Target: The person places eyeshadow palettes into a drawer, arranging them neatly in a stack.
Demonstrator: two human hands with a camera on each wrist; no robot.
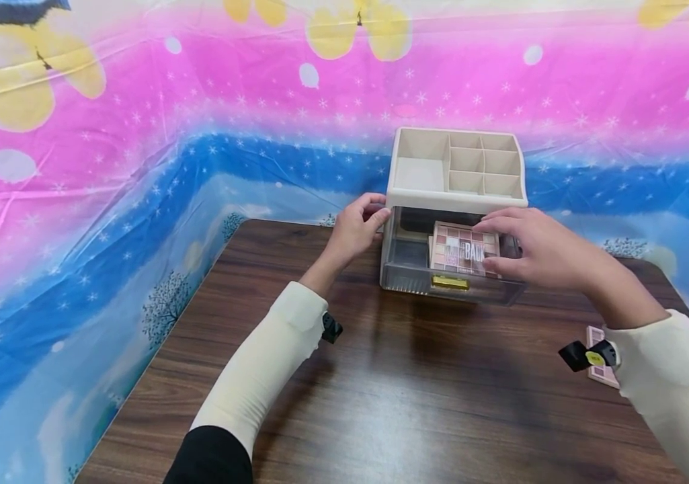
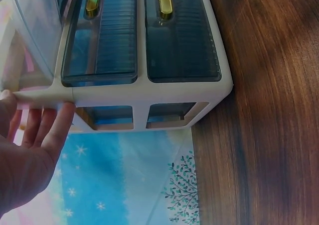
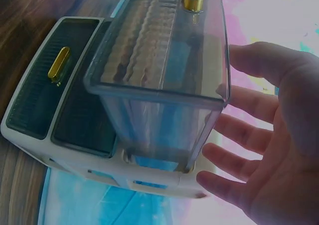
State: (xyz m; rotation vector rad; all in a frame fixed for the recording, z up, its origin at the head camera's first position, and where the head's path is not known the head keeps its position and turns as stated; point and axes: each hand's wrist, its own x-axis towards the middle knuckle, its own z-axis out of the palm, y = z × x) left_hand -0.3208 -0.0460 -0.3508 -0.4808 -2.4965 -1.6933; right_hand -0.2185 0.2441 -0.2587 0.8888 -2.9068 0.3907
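Observation:
A cream drawer organizer (image 1: 458,200) stands at the back of the table, its clear top drawer (image 1: 407,274) with a gold handle (image 1: 450,282) pulled out. Inside the drawer lies an eyeshadow palette (image 1: 462,249), with another partly hidden below it. My left hand (image 1: 353,232) grips the organizer's left side, thumb at the front edge and fingers along the side wall. Over the drawer's right part is my right hand (image 1: 532,249), thumb and fingers spread around the palette's right edge in the head view; whether they touch it I cannot tell.
Another palette (image 1: 599,359) lies on the wooden table (image 1: 380,390) at the right, partly behind the right wrist. Two closed drawers with gold handles (image 2: 165,2) sit below the pulled-out one. Divided compartments (image 1: 483,163) top the organizer. A patterned cloth (image 1: 247,101) hangs behind.

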